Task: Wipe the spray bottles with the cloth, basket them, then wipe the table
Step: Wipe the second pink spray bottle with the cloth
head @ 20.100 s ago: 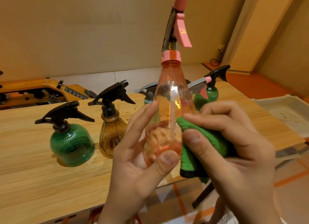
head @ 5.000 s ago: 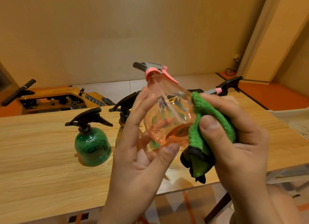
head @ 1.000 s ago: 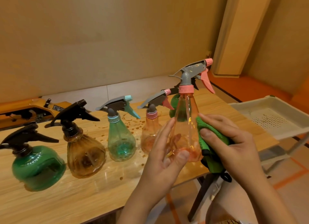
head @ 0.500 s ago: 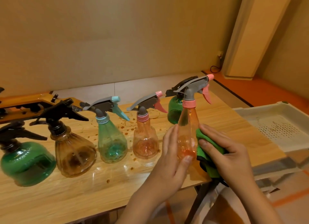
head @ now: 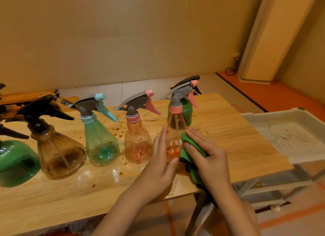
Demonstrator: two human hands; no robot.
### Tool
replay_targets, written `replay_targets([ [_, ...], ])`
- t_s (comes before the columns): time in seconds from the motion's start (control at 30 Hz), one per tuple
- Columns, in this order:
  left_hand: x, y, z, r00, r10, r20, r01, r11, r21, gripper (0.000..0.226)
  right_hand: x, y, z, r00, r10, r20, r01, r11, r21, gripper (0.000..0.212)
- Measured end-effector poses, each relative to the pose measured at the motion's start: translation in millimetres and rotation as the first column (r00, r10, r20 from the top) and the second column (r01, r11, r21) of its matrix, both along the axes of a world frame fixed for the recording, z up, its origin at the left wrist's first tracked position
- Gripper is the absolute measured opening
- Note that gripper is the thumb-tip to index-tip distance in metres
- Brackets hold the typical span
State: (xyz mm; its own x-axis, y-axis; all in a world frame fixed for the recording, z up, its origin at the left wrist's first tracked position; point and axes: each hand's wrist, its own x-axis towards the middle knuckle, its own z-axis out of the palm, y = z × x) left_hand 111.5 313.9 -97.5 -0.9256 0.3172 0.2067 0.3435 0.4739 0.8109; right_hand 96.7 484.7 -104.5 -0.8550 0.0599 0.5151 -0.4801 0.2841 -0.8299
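The peach spray bottle (head: 175, 128) was held upright, long axis vertical, over the wooden surface (head: 235, 140), left of the white basket (head: 274, 115). The left hand (head: 159, 158) gripped its body, fingers on the side away from the basket, thumb hooked round the front. The right hand (head: 207, 156) (the one nearer the basket) clenched the green cloth (head: 190, 167) against the basket-facing side. Basketing it would probably mean carrying it rightward.

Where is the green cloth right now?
Right of centre in the head view: the right hand presses the green cloth against the orange bottle that the left hand holds.
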Motion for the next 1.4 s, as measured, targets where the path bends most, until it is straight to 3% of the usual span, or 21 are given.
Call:
replay_targets([
  [0.23, -7.2, -0.9, -4.8, 0.996, 0.082, -0.04, -0.083, 0.996, -0.032, 0.089, -7.3, -9.1, -3.5, 1.0, -0.017, -0.011, 0.018, 0.999, 0.031, 0.052],
  [0.57, -4.7, -6.0, -10.1, 0.977, 0.184, -0.111, -0.18, 0.983, 0.046, 0.081, -2.9, -7.7, 0.8, 0.999, -0.035, 0.003, 0.035, 0.998, 0.053, 0.041],
  [0.73, 7.0, -8.6, -2.1, 0.959, 0.262, -0.111, -0.247, 0.96, 0.135, 0.078, 4.1, -10.6, 3.8, 0.998, -0.052, -0.026, 0.053, 0.998, 0.038, 0.035],
  [0.87, 24.7, -12.1, 8.4, 0.946, 0.313, -0.09, -0.273, 0.914, 0.301, 0.071, 12.2, -11.4, 6.9, 0.998, -0.062, -0.028, 0.062, 0.998, 0.018, 0.034],
  [1.07, 48.1, -13.2, 32.0, 0.969, 0.242, -0.057, -0.196, 0.883, 0.427, 0.057, 26.5, -9.7, 19.8, 0.998, -0.037, -0.044, 0.036, 0.999, -0.025, 0.032],
  [1.17, 51.6, -14.5, 58.6, 0.973, 0.182, -0.139, -0.116, 0.914, 0.389, 0.054, 32.7, -4.0, 35.3, 0.997, -0.045, -0.056, 0.042, 0.997, -0.063, 0.031],
  [1.3, 43.5, -24.0, 111.1, 0.936, 0.019, -0.352, 0.055, 0.978, 0.201, 0.047, 31.2, 10.6, 59.0, 0.992, -0.078, -0.095, 0.069, 0.993, -0.1, 0.029],
  [1.4, 30.7, -32.1, 149.8, 0.901, -0.067, -0.429, 0.114, 0.99, 0.084, 0.045, 25.0, 19.4, 76.0, 0.985, -0.11, -0.131, 0.092, 0.986, -0.14, 0.029],
])
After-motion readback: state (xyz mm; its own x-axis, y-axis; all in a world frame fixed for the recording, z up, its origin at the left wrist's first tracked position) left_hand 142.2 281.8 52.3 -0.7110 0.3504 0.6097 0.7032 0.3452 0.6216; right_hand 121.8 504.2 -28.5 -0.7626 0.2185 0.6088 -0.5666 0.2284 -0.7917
